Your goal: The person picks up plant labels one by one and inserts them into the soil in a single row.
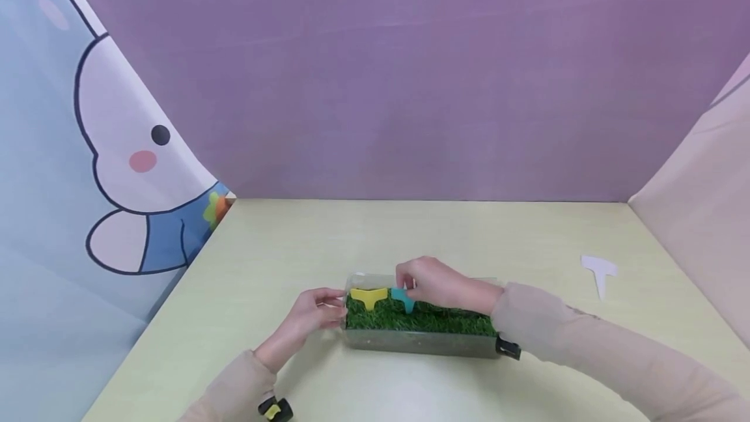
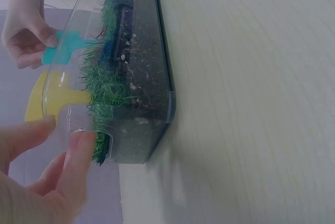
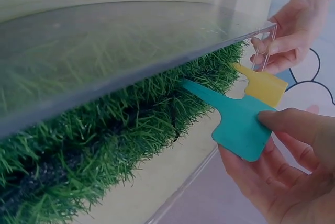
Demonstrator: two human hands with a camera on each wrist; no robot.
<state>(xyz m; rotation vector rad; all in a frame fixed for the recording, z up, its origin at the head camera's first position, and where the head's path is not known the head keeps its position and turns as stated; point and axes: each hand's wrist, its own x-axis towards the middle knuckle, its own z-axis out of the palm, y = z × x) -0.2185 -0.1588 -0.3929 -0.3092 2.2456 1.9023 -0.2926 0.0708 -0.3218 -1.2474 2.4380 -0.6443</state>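
Observation:
A clear plastic planter box [image 1: 422,342] filled with green grass [image 1: 448,321] stands at the front middle of the table. My right hand [image 1: 436,282] pinches the wide head of a teal T-shaped plant label [image 3: 245,130] between thumb and fingers. That label's narrow stem goes down into the grass. Beside it, a yellow plant label [image 1: 369,297] stands upright in the grass near the left end. My left hand [image 1: 310,314] grips the box's left end wall, thumb and fingertips at the rim, as the left wrist view [image 2: 57,177] shows in the hand's near fingers.
A white T-shaped plant label [image 1: 600,273] lies on the table [image 1: 293,239] to the right, apart from the box. Behind the table hangs a purple cloth [image 1: 410,83]. A cartoon-printed cloth [image 1: 140,122] slopes along the left side.

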